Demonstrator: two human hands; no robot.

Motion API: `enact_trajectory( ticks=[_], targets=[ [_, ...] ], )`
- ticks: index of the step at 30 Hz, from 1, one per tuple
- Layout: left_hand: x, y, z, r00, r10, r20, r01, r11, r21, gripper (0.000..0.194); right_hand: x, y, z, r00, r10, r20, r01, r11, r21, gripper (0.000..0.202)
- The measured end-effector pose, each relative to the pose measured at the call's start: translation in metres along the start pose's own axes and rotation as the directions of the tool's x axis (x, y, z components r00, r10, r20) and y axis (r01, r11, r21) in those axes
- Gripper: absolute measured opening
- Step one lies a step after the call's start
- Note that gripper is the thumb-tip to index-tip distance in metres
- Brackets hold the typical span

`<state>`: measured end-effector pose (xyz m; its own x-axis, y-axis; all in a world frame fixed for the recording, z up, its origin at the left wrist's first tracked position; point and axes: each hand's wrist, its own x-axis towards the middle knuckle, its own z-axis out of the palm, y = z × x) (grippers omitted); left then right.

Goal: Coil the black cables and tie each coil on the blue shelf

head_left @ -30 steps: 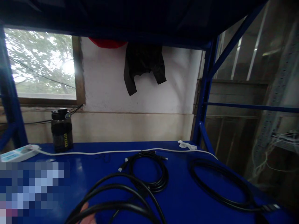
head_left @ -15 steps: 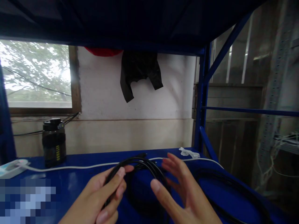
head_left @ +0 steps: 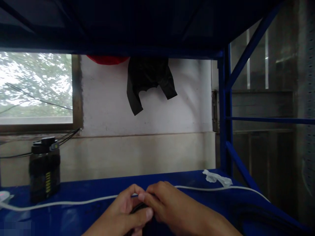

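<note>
A black cable (head_left: pixel 139 207) shows in small part between my two hands, low in the middle of the view. My left hand (head_left: pixel 123 213) is wrapped round it, thumb on top. Against the left fingertips, my right hand (head_left: pixel 169 206) is closed with its fingers curled over the cable; the back of the hand hides most of what it grips. Another black cable (head_left: pixel 265 218) lies in loops on the blue shelf (head_left: pixel 98 186) at the lower right.
A white cord (head_left: pixel 73 202) runs across the shelf. At the left stands a dark bottle (head_left: pixel 44 173); crumpled white plastic (head_left: pixel 216 178) lies at the back right. A blue post (head_left: pixel 225 114) rises behind it. Dark cloth (head_left: pixel 150 77) hangs on the wall.
My right hand, open before, has come left and closed at the cable beside my left hand. Both hands now meet, and the held loop is mostly out of sight. The view has tilted up slightly.
</note>
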<state>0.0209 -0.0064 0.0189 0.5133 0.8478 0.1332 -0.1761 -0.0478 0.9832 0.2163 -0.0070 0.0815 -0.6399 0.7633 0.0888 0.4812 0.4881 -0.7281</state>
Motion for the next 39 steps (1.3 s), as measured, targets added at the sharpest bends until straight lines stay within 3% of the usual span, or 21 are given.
enact_trajectory(
  ticks=[2, 4, 5, 7, 10, 12, 14, 16, 19, 21, 28, 32, 39],
  targets=[
    [-0.002, 0.006, -0.016, 0.998, 0.041, -0.039, -0.041, 0.999, 0.006, 0.052, 0.006, 0.01, -0.007, 0.997, 0.05, 0.06, -0.061, 0.979, 0.196, 0.056],
    [-0.008, 0.018, -0.038, 0.968, 0.07, -0.241, -0.071, 0.997, 0.002, 0.055, 0.009, 0.021, -0.018, 0.995, 0.056, 0.084, -0.087, 0.902, 0.424, 0.053],
    [-0.011, 0.024, -0.051, 0.929, 0.1, -0.356, -0.094, 0.995, 0.032, 0.054, 0.009, 0.027, -0.024, 0.997, 0.048, 0.068, -0.076, 0.857, 0.509, 0.052],
    [-0.019, 0.033, -0.079, 0.799, 0.162, -0.579, -0.148, 0.986, 0.073, 0.054, 0.008, 0.036, -0.036, 0.999, 0.039, 0.02, -0.043, 0.789, 0.613, 0.051],
    [-0.032, 0.036, -0.116, 0.543, 0.254, -0.8, -0.168, 0.967, 0.193, 0.049, 0.006, 0.045, -0.044, 0.999, 0.04, -0.024, -0.013, 0.732, 0.682, 0.051],
    [-0.039, 0.032, -0.129, 0.504, 0.328, -0.799, -0.08, 0.939, 0.335, 0.044, 0.005, 0.049, -0.041, 0.999, 0.04, -0.033, -0.005, 0.697, 0.718, 0.05],
    [-0.045, 0.027, -0.131, 0.561, 0.417, -0.715, 0.062, 0.84, 0.539, 0.038, 0.005, 0.052, -0.034, 0.999, 0.051, -0.017, -0.023, 0.675, 0.738, 0.05],
    [-0.049, 0.021, -0.13, 0.687, 0.468, -0.556, 0.164, 0.645, 0.746, 0.032, 0.005, 0.056, -0.025, 0.997, 0.067, 0.03, -0.067, 0.68, 0.73, 0.052],
    [-0.052, 0.008, -0.128, 0.853, 0.404, -0.331, 0.175, 0.375, 0.91, 0.039, 0.005, 0.059, -0.014, 0.994, 0.066, 0.089, -0.109, 0.717, 0.689, 0.053],
    [-0.054, 0.0, -0.131, 0.898, 0.337, -0.283, 0.18, 0.306, 0.935, 0.04, 0.006, 0.06, -0.008, 0.994, 0.065, 0.09, -0.108, 0.755, 0.647, 0.054],
    [-0.055, -0.014, -0.133, 0.938, 0.205, -0.279, 0.209, 0.31, 0.928, 0.031, 0.005, 0.053, -0.005, 0.988, 0.147, 0.057, -0.155, 0.854, 0.496, 0.056],
    [-0.054, -0.008, -0.122, 0.941, 0.189, -0.281, 0.216, 0.305, 0.928, 0.023, 0.002, 0.047, -0.006, 0.976, 0.181, 0.117, -0.215, 0.876, 0.431, 0.066],
    [-0.052, 0.004, -0.103, 0.944, 0.174, -0.279, 0.217, 0.308, 0.926, 0.021, 0.003, 0.043, -0.001, 0.967, 0.196, 0.166, -0.247, 0.882, 0.401, 0.059]
  ],
)
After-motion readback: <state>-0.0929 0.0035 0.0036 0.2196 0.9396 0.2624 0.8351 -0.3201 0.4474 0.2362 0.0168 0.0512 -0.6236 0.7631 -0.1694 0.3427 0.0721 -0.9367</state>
